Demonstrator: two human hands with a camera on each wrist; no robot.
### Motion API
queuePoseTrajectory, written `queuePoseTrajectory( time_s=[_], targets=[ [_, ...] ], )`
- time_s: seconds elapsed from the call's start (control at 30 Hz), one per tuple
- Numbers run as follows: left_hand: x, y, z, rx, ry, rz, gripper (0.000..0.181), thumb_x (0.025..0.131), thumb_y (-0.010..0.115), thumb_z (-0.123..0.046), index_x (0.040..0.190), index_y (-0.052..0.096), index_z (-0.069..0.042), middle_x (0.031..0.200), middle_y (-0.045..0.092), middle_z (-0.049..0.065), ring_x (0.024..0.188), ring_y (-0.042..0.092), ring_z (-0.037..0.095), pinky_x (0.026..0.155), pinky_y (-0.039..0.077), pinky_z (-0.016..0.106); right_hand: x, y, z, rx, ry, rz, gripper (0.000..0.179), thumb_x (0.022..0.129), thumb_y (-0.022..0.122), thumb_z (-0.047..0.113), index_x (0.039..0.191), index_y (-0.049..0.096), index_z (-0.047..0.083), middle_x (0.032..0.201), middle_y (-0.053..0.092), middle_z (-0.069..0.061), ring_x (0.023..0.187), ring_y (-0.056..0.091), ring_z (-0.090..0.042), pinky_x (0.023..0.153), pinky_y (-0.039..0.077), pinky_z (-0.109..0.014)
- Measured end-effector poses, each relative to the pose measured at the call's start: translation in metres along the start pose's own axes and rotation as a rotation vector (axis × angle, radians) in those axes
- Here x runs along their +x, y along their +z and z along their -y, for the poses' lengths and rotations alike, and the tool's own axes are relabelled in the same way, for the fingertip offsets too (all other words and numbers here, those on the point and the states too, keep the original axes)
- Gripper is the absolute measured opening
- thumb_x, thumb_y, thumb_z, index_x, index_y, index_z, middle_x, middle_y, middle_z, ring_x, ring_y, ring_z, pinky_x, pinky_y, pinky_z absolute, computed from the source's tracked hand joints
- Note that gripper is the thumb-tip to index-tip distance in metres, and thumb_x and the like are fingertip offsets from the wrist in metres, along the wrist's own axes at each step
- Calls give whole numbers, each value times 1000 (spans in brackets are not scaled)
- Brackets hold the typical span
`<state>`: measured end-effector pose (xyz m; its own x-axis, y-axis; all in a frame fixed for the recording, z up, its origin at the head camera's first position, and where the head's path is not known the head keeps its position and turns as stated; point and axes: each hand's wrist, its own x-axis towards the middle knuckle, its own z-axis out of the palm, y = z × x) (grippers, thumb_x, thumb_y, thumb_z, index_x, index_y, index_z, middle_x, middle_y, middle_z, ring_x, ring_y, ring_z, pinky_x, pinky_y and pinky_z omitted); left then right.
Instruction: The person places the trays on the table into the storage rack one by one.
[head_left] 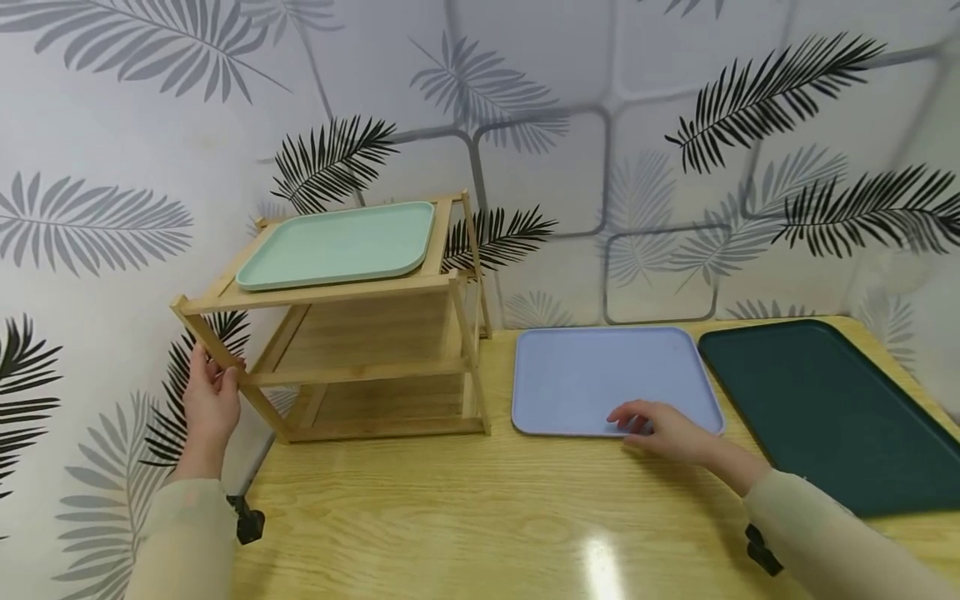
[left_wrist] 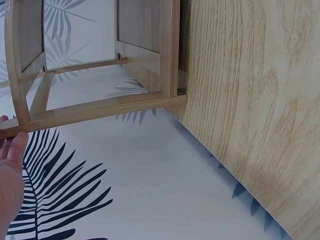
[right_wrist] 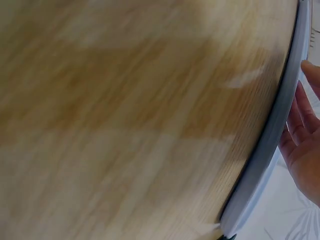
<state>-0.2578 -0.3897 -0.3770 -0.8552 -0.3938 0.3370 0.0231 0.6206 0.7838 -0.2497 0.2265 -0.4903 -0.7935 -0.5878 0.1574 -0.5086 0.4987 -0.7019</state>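
A wooden shelf rack [head_left: 360, 371] stands at the left of the table. My left hand [head_left: 212, 400] grips its left front post, with the thumb on the near side and some fingertips hidden behind the wood. In the left wrist view the post [left_wrist: 95, 111] runs out from the fingers. On the rack's top shelf lies a mint green tray [head_left: 341, 243]. My right hand [head_left: 663, 429] is over the front edge of a lavender tray [head_left: 592, 375], fingers loosely bent and holding nothing. Whether they touch the rim [right_wrist: 272, 135] I cannot tell.
A dark green tray [head_left: 832, 408] lies on the table's right side, close beside the lavender one. The wooden table [head_left: 420, 517] meets a wall [head_left: 540, 183] with leaf patterns behind and to the left of the rack.
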Motion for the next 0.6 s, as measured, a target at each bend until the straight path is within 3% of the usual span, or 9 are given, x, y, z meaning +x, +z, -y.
queuePoseTrajectory(
  time_s=[0.3,0.6],
  targets=[
    [3,0,-2,-2,14,1,50,104,38,-6,151,25,-18,134,54,21,121,53,36,99,46,47,3,7,6,19,-10,62,17,86,69,-2,102,70,4,96,66,-3,80,57,-11,69,51,-28],
    [-1,-1,0,0,20,-1,52,103,39,-4,151,25,-18,133,55,22,119,54,37,98,48,40,-26,12,16,112,-98,163,13,89,68,2,101,69,7,94,65,-1,80,55,-7,66,51,-26]
  ],
)
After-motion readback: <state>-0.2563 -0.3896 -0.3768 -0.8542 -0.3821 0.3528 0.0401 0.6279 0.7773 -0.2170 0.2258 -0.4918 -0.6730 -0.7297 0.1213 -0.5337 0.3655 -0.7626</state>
